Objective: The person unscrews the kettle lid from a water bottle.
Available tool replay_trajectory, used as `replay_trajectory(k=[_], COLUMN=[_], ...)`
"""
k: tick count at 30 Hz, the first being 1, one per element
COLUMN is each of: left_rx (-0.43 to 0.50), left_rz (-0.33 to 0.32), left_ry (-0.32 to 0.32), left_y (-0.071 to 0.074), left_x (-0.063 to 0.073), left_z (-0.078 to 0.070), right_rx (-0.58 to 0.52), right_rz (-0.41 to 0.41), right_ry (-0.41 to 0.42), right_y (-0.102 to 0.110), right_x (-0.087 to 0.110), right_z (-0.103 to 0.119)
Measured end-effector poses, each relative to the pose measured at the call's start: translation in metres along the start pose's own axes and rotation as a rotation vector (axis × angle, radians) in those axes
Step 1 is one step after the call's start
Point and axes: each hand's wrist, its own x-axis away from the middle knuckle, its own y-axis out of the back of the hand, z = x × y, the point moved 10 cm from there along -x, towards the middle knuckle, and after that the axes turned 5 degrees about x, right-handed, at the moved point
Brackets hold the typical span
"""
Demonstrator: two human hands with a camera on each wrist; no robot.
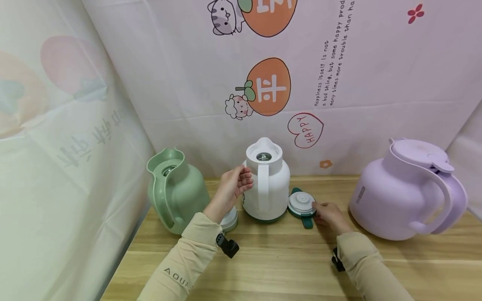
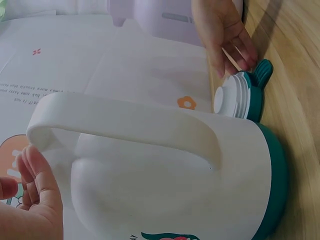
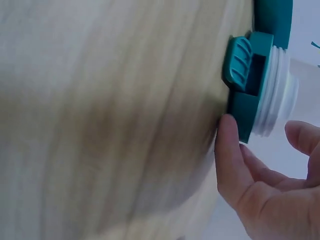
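Observation:
A white jug [image 1: 266,186] with a teal base stands uncapped at the middle of the wooden table [image 1: 278,263]. My left hand [image 1: 242,177] touches its collar beside the top of the handle [image 2: 125,120], with the fingers [image 2: 35,172] loosely curled and not wrapped round it. The jug's teal lid [image 1: 301,205] lies upside down just right of the jug, white threaded plug [image 2: 230,97] up. My right hand [image 1: 318,209] pinches that lid at its right edge, with the thumb [image 3: 227,150] on the teal rim [image 3: 245,107].
A green jug [image 1: 175,190] without a lid stands at the left, and a pale round lid [image 1: 229,219] lies under my left wrist. A large purple jug [image 1: 406,190], lid on, stands at the right. A printed cloth backdrop [image 1: 339,83] closes off the back and left.

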Motion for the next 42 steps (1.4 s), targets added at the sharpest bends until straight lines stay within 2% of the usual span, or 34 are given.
replay_trajectory(k=[6,10,13,17,24,29,35,38,42], left_rx=[0.032,0.032,0.015,-0.002,-0.042,-0.115,-0.214,-0.243,-0.268], left_rz=[0.011,0.037,0.083,0.163,0.293,0.377,0.525,0.594,0.667], left_ry=[-0.066,-0.103,-0.108,-0.096,-0.073,-0.047,-0.016,-0.001,0.013], left_y=[-0.006,-0.014,-0.024,-0.041,-0.065,-0.08,-0.104,-0.118,-0.138], left_x=[0.005,0.011,0.016,0.024,0.035,0.041,0.05,0.055,0.06], left_z=[-0.008,-0.012,-0.011,-0.008,-0.001,0.009,0.029,0.042,0.059], right_rx=[0.235,0.326,0.385,0.477,0.509,0.554,0.583,0.628,0.672], right_rz=[-0.077,-0.085,-0.069,-0.101,-0.144,-0.141,-0.109,-0.14,-0.223], right_ry=[0.017,0.033,0.078,0.173,0.33,0.41,0.487,0.518,0.5], right_y=[0.015,0.025,0.032,0.046,0.072,0.083,0.1,0.122,0.163], right_x=[0.004,0.012,0.021,0.036,0.063,0.086,0.118,0.133,0.148], right_z=[0.013,0.032,0.053,0.084,0.125,0.145,0.162,0.168,0.169])
